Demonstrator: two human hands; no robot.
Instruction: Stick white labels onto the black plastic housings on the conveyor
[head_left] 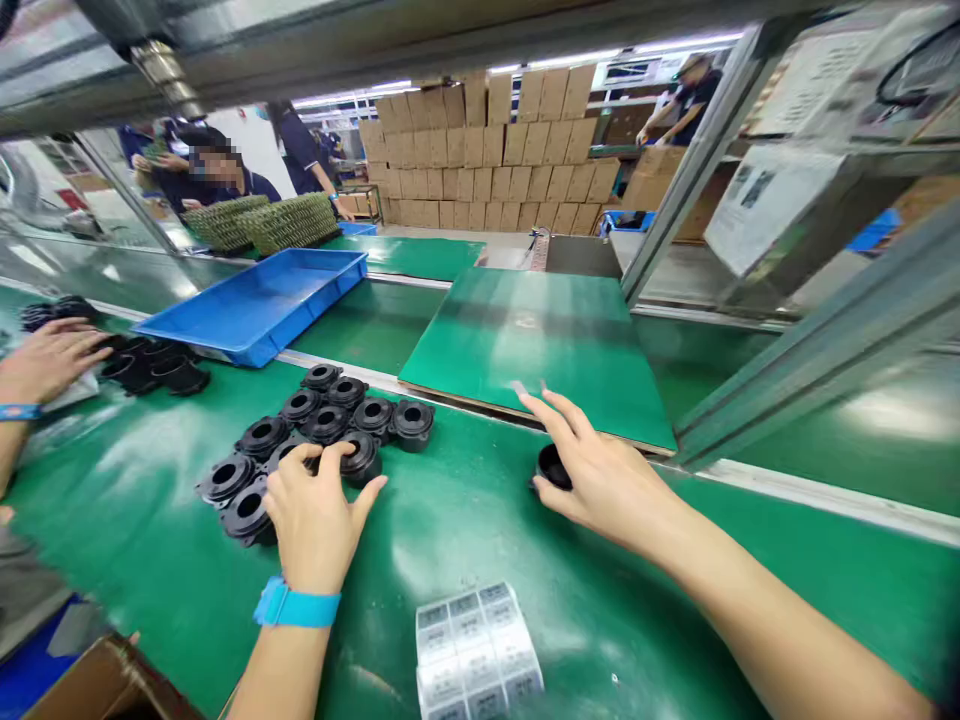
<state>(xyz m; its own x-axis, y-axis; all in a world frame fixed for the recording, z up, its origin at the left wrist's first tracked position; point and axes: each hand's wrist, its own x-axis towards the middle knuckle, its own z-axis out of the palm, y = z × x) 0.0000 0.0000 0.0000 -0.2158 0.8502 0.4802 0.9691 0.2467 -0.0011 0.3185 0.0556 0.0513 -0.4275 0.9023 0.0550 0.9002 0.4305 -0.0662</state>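
Fingers open, the right hand (609, 482) is hanging over a black cup (551, 466), the left hand (315, 522) arching over a black ring (368, 462), best sparing neighbouring rings (414, 437).

Our green desk (622, 640) carries black rings (311, 428), black cups (154, 365) at left, a label strip (480, 650) and one separate black part (551, 465).

Left hand (315, 515) is over black parts (327, 440), right hand (600, 470) over another part (551, 466).
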